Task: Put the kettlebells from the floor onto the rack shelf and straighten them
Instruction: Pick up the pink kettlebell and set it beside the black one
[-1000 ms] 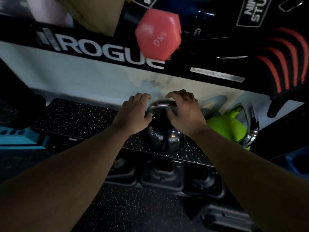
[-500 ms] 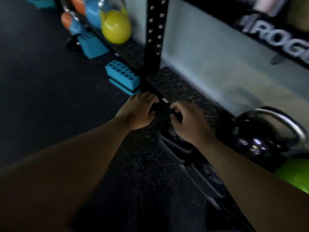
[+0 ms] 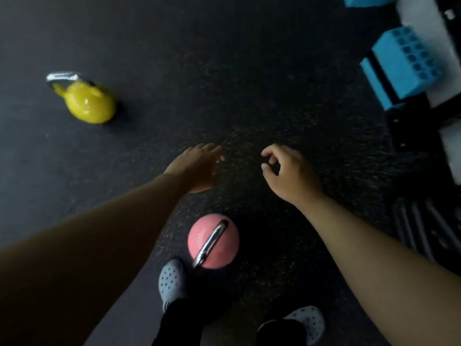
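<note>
A pink kettlebell [image 3: 219, 248] with a steel handle stands upright on the dark rubber floor [image 3: 224, 71], just in front of my feet. A yellow kettlebell [image 3: 89, 103] lies tilted on the floor at the far left, its steel handle pointing away. My left hand [image 3: 199, 168] hovers above the floor beyond the pink kettlebell, fingers spread and holding nothing. My right hand [image 3: 289, 176] hangs to the right of it, fingers loosely curled and empty. The rack's shelf is out of sight; only its black frame [image 3: 409, 126] shows at the right edge.
Blue blocks with holes [image 3: 401, 68] sit at the rack's foot, upper right. Dark metal bars [image 3: 424, 236] lie low at the right. My grey clogs [image 3: 172, 280] stand beside the pink kettlebell.
My hands let go of the black kettlebell on the shelf and pulled back. The view swung left and down from the rack to the floor, bringing the pink and yellow kettlebells into sight.
</note>
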Demonstrator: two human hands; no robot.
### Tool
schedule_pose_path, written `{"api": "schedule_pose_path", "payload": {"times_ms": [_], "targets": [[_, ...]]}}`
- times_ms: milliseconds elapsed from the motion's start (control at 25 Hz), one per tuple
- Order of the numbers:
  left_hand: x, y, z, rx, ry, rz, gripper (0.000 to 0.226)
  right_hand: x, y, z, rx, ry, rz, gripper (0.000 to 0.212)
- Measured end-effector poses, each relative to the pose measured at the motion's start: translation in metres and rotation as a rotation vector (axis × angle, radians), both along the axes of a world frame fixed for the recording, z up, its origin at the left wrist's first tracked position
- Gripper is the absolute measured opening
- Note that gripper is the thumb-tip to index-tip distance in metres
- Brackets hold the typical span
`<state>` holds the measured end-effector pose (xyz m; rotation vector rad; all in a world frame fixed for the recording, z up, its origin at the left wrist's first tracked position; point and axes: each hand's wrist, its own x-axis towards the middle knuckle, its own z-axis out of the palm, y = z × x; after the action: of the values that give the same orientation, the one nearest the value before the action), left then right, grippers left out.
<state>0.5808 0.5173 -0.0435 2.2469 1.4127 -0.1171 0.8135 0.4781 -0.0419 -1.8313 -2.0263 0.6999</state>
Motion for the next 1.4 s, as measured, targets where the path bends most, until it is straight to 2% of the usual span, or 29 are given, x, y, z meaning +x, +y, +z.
{"api": "schedule_pose_path", "payload": {"times_ms": [160, 320, 560, 680, 840, 960, 1120, 1280, 1400], "targets": [[-0.101, -0.061, -0.046, -0.134, -0.007, 0.266, 0.044, -0.105, -0.003, -0.035, -0.077, -0.125, 0.262, 0.026], [-0.125, -0.124, -0.103, -0.28, -0.093, 0.547, 0.05, -0.159, -0.024, -0.087, -0.159, -0.285, 0.612, 0.031], [-0.09, -0.203, -0.194, -0.58, -0.14, 0.664, 0.067, -0.16, -0.052, -0.169, -0.423, -0.533, 1.084, 0.054], [-0.066, -0.227, -0.222, -0.665, -0.135, 0.611, 0.059, -0.154, -0.063, -0.198, -0.493, -0.675, 1.224, 0.047], [-0.048, -0.227, -0.239, -0.615, -0.201, 0.7, 0.029, -0.154, -0.062, -0.219, -0.564, -0.617, 1.082, 0.022], [-0.047, -0.217, -0.235, -0.596, -0.153, 0.682, 0.021, -0.158, -0.062, -0.214, -0.637, -0.616, 1.033, 0.01], [-0.054, -0.187, -0.194, -0.479, -0.104, 0.542, 0.008, -0.136, -0.057, -0.172, -0.656, -0.401, 0.838, 0.031], [-0.046, -0.124, -0.128, -0.323, -0.039, 0.239, 0.005, -0.099, -0.052, -0.109, -0.558, -0.196, 0.512, 0.033], [-0.02, -0.074, -0.08, -0.25, 0.002, 0.022, 0.006, -0.071, -0.044, -0.064, -0.449, -0.116, 0.291, 0.038]]}}
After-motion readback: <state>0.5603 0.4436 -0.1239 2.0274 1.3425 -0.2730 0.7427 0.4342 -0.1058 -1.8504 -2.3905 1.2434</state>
